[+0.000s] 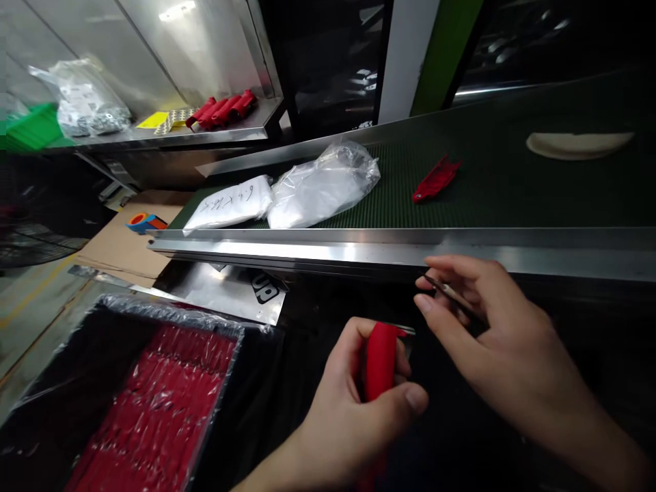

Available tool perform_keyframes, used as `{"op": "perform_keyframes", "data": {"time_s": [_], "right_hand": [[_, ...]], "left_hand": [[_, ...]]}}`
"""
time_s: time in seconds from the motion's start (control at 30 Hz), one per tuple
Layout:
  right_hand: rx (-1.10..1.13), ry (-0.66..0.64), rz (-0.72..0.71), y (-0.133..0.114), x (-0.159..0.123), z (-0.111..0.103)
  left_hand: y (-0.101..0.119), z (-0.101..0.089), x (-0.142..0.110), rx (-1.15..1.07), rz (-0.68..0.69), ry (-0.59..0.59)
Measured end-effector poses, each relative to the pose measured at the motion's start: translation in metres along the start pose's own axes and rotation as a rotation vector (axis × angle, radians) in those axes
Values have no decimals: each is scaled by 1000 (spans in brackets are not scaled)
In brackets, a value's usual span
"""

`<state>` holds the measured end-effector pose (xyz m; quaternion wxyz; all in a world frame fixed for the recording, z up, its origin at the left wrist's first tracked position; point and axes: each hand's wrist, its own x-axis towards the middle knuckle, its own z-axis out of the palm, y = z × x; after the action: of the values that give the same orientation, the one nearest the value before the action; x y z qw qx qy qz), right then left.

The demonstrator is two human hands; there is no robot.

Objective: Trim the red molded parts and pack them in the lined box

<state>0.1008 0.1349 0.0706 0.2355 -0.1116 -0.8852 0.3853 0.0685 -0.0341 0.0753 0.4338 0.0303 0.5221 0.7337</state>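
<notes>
Two bare hands work low in the head view, in front of a long brushed-metal rail (359, 249) edging a dark green conveyor belt (512, 191). Left hand (348, 410): fingers wrapped closed around a smooth red plastic handle (380, 359), held roughly upright; thumb lies across its lower front, top of handle stands clear of the fist. Right hand (502, 342): fingers curled, thumb and forefinger pinched on a thin dark metal strip (451, 295), which sits just above and right of the red handle's top; whether strip and handle touch cannot be told. Lower left: black tray lined with clear film (92, 355), holding rows of red pieces (164, 403). On the belt: two clear plastic bags of white material (318, 188), one with handwriting; one loose red piece (435, 179) to their right; a cream curved flat part (579, 145) farther right. Far left, a steel desk (205, 133) carries several red handles (220, 111), a yellow sheet (152, 120), a clear bag of small parts (85, 102) and a green bin (33, 126). An orange and blue tape dispenser (146, 222) lies on brown cardboard (117, 249).
</notes>
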Motion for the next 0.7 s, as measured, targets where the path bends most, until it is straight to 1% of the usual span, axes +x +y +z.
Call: {"op": "perform_keyframes", "data": {"time_s": [0.07,0.13,0.23,0.3,0.47,0.63,0.7], "right_hand": [[7,-83,-55,1,-9,-3],[14,-126,-179,0,-18,-7],[-49,-109,-377,-2,-27,-12],[-113,-97,-455,-2,-28,-13],[-142,-122,-555,2,-25,-13],[-183,-124,-573,4,-25,-11],[-201,-106,-579,6,-25,-9]], "left_hand": [[2,-1,-1,-11,-23,19],[3,-2,-1,-28,-23,40],[3,-2,1,-22,12,66],[3,-1,2,-24,27,77],[4,0,1,-30,20,97],[4,-2,1,17,46,101],[4,-2,0,16,59,91]]}}
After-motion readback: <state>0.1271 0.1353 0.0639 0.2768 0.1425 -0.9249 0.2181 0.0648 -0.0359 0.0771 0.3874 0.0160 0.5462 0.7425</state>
